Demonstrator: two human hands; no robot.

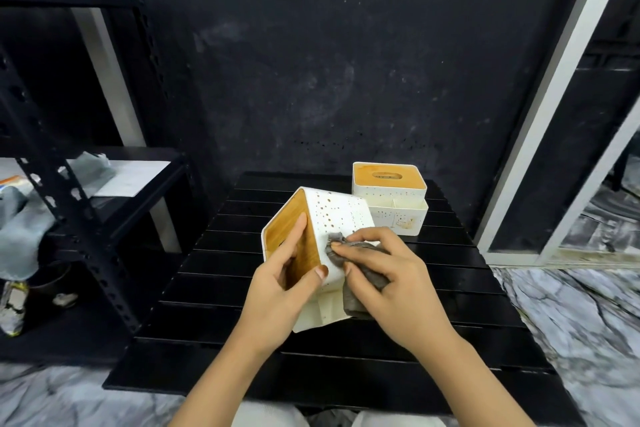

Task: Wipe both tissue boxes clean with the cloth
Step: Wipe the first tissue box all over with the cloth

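At frame centre, the tilted tissue box (341, 218) is gripped by left-hand fingers (294, 243); the cloth (363, 263) is pinched against it by right-hand fingers (349, 258).

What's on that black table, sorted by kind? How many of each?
Tissue boxes: 2, the tilted box held by the left hand and the upright box behind it.
Cloths: 1, the grey cloth under the right hand.
Total: 3
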